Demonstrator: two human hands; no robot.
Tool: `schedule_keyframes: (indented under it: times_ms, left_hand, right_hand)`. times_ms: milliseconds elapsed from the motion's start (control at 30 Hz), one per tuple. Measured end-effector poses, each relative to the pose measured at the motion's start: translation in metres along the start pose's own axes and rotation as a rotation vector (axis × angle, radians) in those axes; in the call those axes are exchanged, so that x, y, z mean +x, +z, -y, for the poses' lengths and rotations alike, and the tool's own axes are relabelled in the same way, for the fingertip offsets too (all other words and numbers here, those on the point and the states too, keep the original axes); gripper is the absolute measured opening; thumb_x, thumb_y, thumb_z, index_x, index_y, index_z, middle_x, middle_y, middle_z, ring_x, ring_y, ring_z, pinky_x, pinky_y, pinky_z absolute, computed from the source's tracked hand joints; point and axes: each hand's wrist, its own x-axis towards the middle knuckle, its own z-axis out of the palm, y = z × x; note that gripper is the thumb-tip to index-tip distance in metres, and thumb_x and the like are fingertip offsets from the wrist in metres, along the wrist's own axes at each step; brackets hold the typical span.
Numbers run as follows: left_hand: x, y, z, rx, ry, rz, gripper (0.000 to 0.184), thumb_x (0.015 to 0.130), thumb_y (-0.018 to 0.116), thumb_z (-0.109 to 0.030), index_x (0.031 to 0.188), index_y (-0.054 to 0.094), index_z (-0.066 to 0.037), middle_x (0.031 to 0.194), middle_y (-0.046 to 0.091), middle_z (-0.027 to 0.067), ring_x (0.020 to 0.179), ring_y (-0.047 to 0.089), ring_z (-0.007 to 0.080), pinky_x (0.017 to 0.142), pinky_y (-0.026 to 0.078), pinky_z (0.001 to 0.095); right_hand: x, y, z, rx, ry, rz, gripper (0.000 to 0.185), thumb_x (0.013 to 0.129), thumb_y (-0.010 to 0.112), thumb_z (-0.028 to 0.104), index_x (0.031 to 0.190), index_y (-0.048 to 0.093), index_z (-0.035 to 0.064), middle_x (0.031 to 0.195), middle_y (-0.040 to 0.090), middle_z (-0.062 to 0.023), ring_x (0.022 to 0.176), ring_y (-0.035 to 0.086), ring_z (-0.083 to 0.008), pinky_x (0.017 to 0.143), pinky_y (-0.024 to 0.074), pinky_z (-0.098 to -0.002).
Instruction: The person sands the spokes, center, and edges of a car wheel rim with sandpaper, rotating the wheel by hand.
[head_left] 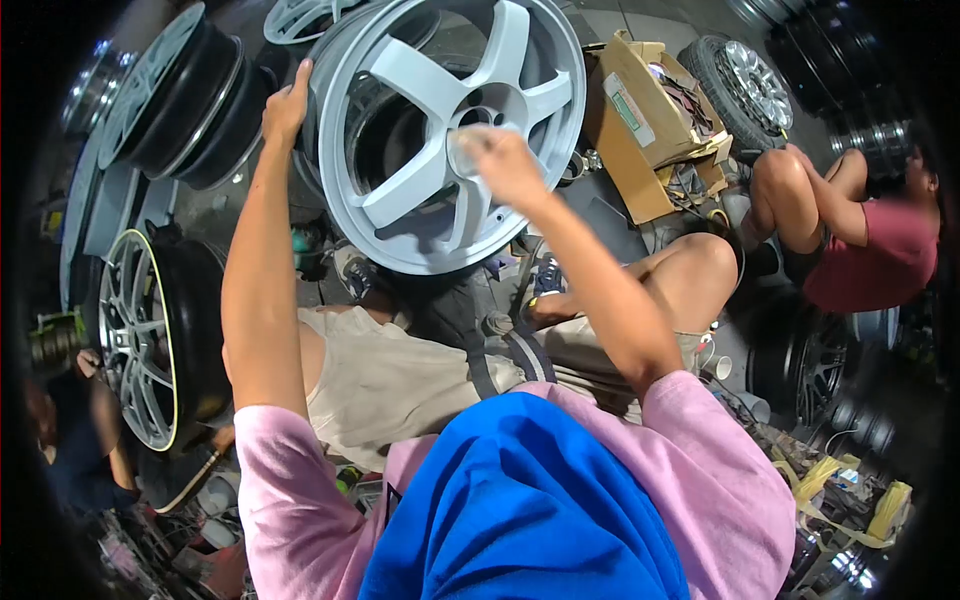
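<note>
A pale grey five-spoke wheel rim (415,82) stands tilted up in front of me, its spoked face toward me. My left hand (287,105) grips the rim's outer edge on the left, thumb up and fingers partly hidden behind it. Near the hub, my right hand (500,165) is closed and smeared by motion. Its fingertips press a small pale grey piece (463,152) against the base of a spoke; its kind is too blurred to tell.
An open cardboard box (640,120) of scraps stands right of the rim, beside a tyred wheel (745,85). More rims (140,340) stand at left. A person in a red shirt (870,250) crouches at right; another person (85,440) is at far left.
</note>
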Motion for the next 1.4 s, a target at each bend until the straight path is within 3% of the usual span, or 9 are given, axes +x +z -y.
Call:
schedule_keyframes:
  times_ms: [67,367,400,500,667,900,1133,1200,1400]
  left_hand:
    - [0.012,-0.026,-0.003,0.148,0.116,0.045,0.087,0.088,0.059,-0.083,0.124,0.078,-0.006,0.131,0.072,0.0252,0.131,0.065,0.0398,0.111,0.047,0.0461]
    - [-0.162,-0.097,-0.162,-0.203,0.799,-0.041,0.041,0.105,0.069,-0.038,0.125,0.076,-0.002,0.115,0.078,0.0075,0.109,0.070,0.0142,0.100,0.052,0.0310]
    - [-0.172,-0.081,-0.164,-0.115,0.845,-0.084,0.047,0.102,0.071,-0.040,0.132,0.072,-0.004,0.122,0.076,0.0173,0.118,0.072,0.0311,0.105,0.052,0.0399]
    - [-0.192,-0.042,-0.164,0.134,1.014,-0.296,0.054,0.105,0.065,-0.037,0.150,0.055,-0.010,0.133,0.068,0.0197,0.122,0.066,0.0414,0.102,0.053,0.0477]
    - [-0.145,-0.037,-0.143,0.166,0.988,-0.372,0.044,0.106,0.061,-0.029,0.146,0.059,-0.011,0.133,0.068,0.0235,0.119,0.066,0.0433,0.098,0.054,0.0499]
    - [-0.076,-0.064,-0.110,0.416,0.732,-0.379,0.046,0.100,0.069,-0.045,0.119,0.075,-0.003,0.116,0.074,0.0228,0.111,0.069,0.0449,0.095,0.054,0.0495]
    - [-0.041,-0.074,-0.095,0.423,0.621,-0.276,0.055,0.097,0.070,-0.052,0.126,0.076,-0.006,0.119,0.075,0.0251,0.114,0.070,0.0457,0.098,0.054,0.0506]
    - [-0.033,-0.079,-0.090,0.414,0.622,-0.257,0.058,0.095,0.071,-0.054,0.127,0.075,-0.006,0.118,0.075,0.0272,0.113,0.070,0.0463,0.098,0.055,0.0506]
    - [-0.069,-0.084,-0.118,0.277,0.575,-0.162,0.073,0.090,0.067,-0.072,0.119,0.080,-0.006,0.122,0.073,0.0302,0.121,0.068,0.0440,0.107,0.049,0.0502]
  right_hand:
    - [0.015,-0.029,-0.016,1.057,0.030,0.016,0.035,0.109,0.055,0.018,0.139,0.067,0.0034,0.129,0.074,-0.0129,0.108,0.074,-0.0229,0.095,0.0596,-0.0405]
    - [-0.009,-0.052,-0.138,0.936,0.347,-0.643,0.034,0.112,0.050,0.015,0.140,0.056,-0.0018,0.123,0.071,-0.0207,0.094,0.079,-0.0360,0.073,0.0692,-0.0381]
    - [-0.014,-0.049,-0.132,0.859,0.370,-0.646,0.034,0.110,0.053,0.012,0.141,0.055,-0.0033,0.124,0.071,-0.0197,0.095,0.080,-0.0348,0.073,0.0687,-0.0371]
    - [-0.016,-0.045,-0.152,0.747,0.312,-0.641,0.035,0.108,0.059,0.015,0.138,0.062,-0.0040,0.119,0.073,-0.0180,0.094,0.080,-0.0309,0.073,0.0673,-0.0352]
    - [-0.014,-0.044,-0.157,0.588,0.281,-0.734,0.031,0.104,0.067,0.021,0.125,0.075,-0.0004,0.097,0.076,-0.0092,0.078,0.074,-0.0144,0.068,0.0620,-0.0303]
    - [-0.014,-0.041,-0.198,0.096,0.292,-0.820,0.049,0.098,0.066,0.037,0.119,0.074,-0.0063,0.111,0.074,-0.0317,0.111,0.070,-0.0482,0.100,0.0511,-0.0502]
    - [-0.021,-0.044,-0.188,0.072,0.263,-0.841,0.043,0.100,0.064,0.029,0.121,0.074,-0.0065,0.114,0.074,-0.0313,0.108,0.070,-0.0487,0.099,0.0512,-0.0505]
    - [-0.036,-0.051,-0.137,-0.252,-0.091,-0.766,0.035,0.101,0.066,0.021,0.124,0.073,-0.0044,0.106,0.076,-0.0191,0.099,0.075,-0.0333,0.090,0.0559,-0.0389]
    - [-0.069,-0.029,-0.098,-0.473,-0.433,-0.188,0.036,0.093,0.073,0.009,0.130,0.075,0.0075,0.125,0.072,-0.0162,0.116,0.068,-0.0329,0.105,0.0537,-0.0428]
